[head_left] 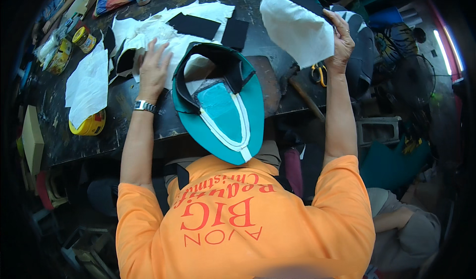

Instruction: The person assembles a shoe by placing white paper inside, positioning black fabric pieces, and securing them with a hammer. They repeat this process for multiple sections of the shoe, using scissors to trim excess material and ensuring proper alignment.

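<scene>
Head view shows a white sheet (297, 33) raised above the far right part of the worktop (54, 115), and it looks light and limp enough to sag or crease if pinched at one corner only; its edge, backed by the fingers, seems the best place to take hold. A flat black piece (303, 0) beside it looks a little stiffer, perhaps like foam or felt, though its make is hard to tell. Near the worktop's front edge, just before the person's body, sits a teal shell (255, 118) with a dark lining and white strips, its pointed end toward the wearer; it probably weighs little, bends under pressure and is best lifted by the rim, clear of the strips. The right grip (341, 46) is closed on the sheet's right edge, thumb uppermost near the black piece, with the fingers behind partly hidden. The left grip (154, 70) is empty, fingers spread and blurred, over or beside the crumpled white scraps (144, 28); whether it touches them cannot be told.
</scene>
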`<action>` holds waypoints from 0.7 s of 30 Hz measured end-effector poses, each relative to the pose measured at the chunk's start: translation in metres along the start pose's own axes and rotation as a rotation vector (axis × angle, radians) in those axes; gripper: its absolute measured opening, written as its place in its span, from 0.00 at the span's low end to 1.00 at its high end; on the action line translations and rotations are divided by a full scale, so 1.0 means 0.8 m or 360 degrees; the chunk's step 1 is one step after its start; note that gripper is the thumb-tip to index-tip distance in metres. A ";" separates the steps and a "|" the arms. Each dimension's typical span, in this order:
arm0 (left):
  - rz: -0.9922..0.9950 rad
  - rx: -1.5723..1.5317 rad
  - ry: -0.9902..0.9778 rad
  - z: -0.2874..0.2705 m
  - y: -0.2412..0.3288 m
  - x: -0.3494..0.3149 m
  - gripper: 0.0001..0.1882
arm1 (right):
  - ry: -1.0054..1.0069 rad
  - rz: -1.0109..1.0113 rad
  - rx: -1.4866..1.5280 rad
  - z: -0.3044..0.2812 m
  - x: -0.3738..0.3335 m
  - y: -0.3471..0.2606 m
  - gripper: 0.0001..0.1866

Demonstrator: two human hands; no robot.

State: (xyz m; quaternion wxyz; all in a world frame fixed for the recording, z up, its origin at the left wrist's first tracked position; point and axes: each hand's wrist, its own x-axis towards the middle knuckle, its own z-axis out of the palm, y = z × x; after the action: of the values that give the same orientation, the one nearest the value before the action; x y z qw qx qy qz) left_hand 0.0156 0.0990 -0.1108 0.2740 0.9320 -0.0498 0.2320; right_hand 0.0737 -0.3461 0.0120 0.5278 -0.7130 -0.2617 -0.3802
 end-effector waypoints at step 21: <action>-0.0520 -0.1950 -0.0547 -0.071 0.171 -0.086 0.12 | -0.0460 0.1806 0.1177 0.060 -0.101 -0.151 0.34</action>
State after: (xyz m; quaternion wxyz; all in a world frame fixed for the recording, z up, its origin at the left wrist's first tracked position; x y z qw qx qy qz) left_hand -0.0984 0.0115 -0.0332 0.7751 0.6266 -0.0738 -0.0351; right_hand -0.0540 -0.2611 0.0052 0.8133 -0.5564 -0.0283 0.1677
